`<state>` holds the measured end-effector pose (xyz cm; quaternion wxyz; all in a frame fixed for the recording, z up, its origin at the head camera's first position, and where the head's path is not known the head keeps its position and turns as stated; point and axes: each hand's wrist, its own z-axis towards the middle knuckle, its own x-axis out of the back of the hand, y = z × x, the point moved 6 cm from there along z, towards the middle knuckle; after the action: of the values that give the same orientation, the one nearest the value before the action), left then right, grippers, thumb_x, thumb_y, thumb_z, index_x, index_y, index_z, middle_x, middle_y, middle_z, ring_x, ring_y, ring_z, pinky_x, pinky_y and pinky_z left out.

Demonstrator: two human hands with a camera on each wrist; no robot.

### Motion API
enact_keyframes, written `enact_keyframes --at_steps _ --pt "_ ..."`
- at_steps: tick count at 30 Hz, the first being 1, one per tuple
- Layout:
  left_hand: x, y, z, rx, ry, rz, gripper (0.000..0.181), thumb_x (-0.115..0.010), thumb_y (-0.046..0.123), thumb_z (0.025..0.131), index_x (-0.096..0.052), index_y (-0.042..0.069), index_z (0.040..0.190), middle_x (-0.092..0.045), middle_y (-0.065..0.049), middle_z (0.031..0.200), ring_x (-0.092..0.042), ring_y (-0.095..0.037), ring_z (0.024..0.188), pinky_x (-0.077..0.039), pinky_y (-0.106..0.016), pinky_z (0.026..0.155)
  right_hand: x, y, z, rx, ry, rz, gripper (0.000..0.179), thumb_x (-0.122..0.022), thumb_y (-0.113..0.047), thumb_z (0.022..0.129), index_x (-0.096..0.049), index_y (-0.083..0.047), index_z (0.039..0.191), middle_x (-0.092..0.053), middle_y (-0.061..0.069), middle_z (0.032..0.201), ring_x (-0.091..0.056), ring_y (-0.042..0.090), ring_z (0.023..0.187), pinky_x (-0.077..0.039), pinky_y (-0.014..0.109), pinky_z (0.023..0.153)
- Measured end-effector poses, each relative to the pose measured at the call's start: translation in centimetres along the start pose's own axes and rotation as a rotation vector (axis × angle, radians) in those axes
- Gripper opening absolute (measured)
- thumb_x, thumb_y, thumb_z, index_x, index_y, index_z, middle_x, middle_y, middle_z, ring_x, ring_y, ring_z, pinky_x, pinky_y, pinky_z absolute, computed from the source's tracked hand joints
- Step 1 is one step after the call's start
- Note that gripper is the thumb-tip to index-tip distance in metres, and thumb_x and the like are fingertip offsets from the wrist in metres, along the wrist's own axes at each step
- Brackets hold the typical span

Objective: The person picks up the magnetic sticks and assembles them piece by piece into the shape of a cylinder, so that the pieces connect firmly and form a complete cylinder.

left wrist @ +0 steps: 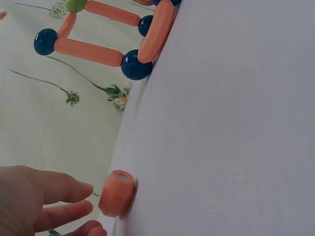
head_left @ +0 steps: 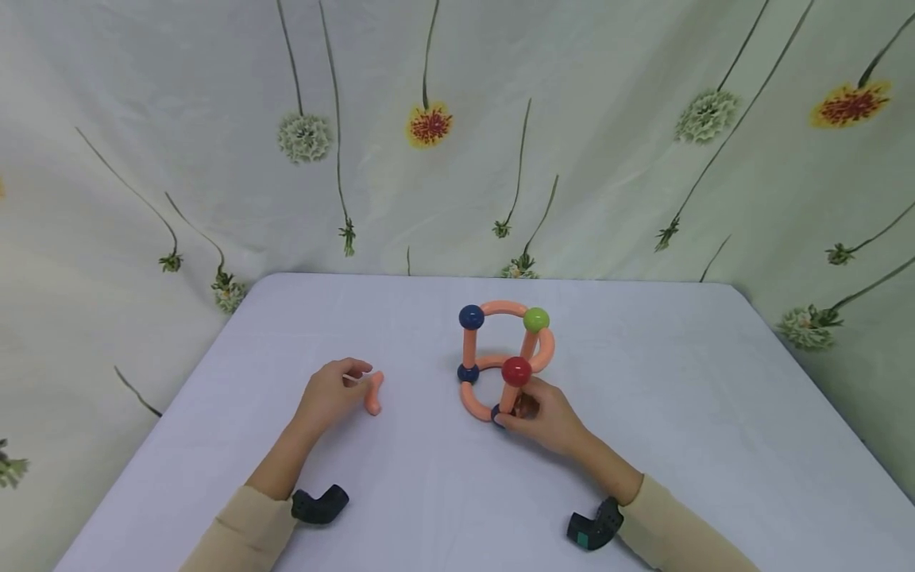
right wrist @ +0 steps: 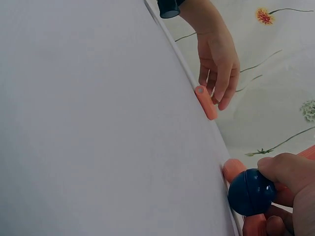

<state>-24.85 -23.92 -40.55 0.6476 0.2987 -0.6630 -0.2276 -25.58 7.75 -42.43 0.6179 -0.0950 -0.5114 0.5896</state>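
My left hand (head_left: 334, 397) is beside a loose curved orange rod (head_left: 374, 394) lying on the table. In the left wrist view, the fingertips (left wrist: 81, 191) reach toward that rod with a small gap, not curled round it. Right of centre stands a frame of orange rods joined by balls: navy balls (head_left: 471, 317), a green ball (head_left: 536, 320) at the top and a red ball (head_left: 516, 371) on an upright rod at the front. Low at its front corner, my right hand (head_left: 549, 419) pinches a navy ball (right wrist: 251, 192), with some fingers hidden behind the rods.
A white cloth covers the table (head_left: 422, 485), and a flower-printed curtain (head_left: 600, 135) hangs behind it. Dark devices are strapped at the left wrist (head_left: 320, 505) and at the right wrist (head_left: 596, 526).
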Motion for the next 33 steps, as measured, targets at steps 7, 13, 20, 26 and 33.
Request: enact_keyframes --at_steps 7,13,20,26,33 --pt "-0.7 -0.6 0.2 0.020 -0.007 0.052 0.042 -0.060 0.032 0.095 -0.062 -0.001 0.120 -0.063 -0.015 0.105 -0.057 -0.031 0.097 -0.046 -0.046 0.080 0.0 -0.3 0.1 -0.029 -0.009 -0.004 0.025 -0.081 -0.006 0.077 -0.062 -0.010 0.093 -0.057 -0.002 0.081 -0.054 0.016 0.071 -0.049 0.027 0.064" --pt "-1.0 -0.8 0.4 0.036 0.017 0.069 0.040 -0.059 0.027 0.091 -0.063 -0.002 0.118 -0.062 -0.011 0.098 -0.057 -0.027 0.090 -0.046 -0.042 0.076 -0.2 0.2 0.1 -0.018 -0.006 -0.017 0.026 -0.082 -0.008 0.077 -0.062 -0.011 0.094 -0.056 -0.004 0.081 -0.053 0.012 0.071 -0.048 0.025 0.063" --pt "-1.3 -1.0 0.9 0.043 0.053 0.108 0.038 -0.062 0.029 0.087 -0.065 0.001 0.113 -0.062 -0.007 0.091 -0.056 -0.024 0.081 -0.043 -0.036 0.069 -0.2 0.1 0.1 -0.031 -0.011 0.001 0.026 -0.081 -0.008 0.078 -0.061 -0.012 0.094 -0.056 -0.004 0.081 -0.054 0.015 0.072 -0.048 0.026 0.063" --pt "-1.8 -0.7 1.1 0.047 0.053 -0.005 0.043 -0.062 0.034 0.091 -0.065 -0.002 0.115 -0.065 -0.006 0.088 -0.059 -0.022 0.083 -0.045 -0.035 0.071 -0.1 0.1 0.0 -0.029 -0.006 0.002 0.025 -0.081 -0.009 0.079 -0.061 -0.011 0.093 -0.057 -0.003 0.080 -0.053 0.017 0.071 -0.048 0.027 0.062" --pt "-2.1 1.3 1.0 0.020 0.043 -0.119 0.046 -0.062 0.037 0.094 -0.064 -0.001 0.120 -0.066 -0.009 0.099 -0.060 -0.025 0.094 -0.046 -0.034 0.075 0.0 0.2 0.0 -0.020 -0.004 -0.011 0.025 -0.081 -0.009 0.078 -0.061 -0.013 0.092 -0.056 -0.004 0.080 -0.053 0.014 0.071 -0.047 0.025 0.062"
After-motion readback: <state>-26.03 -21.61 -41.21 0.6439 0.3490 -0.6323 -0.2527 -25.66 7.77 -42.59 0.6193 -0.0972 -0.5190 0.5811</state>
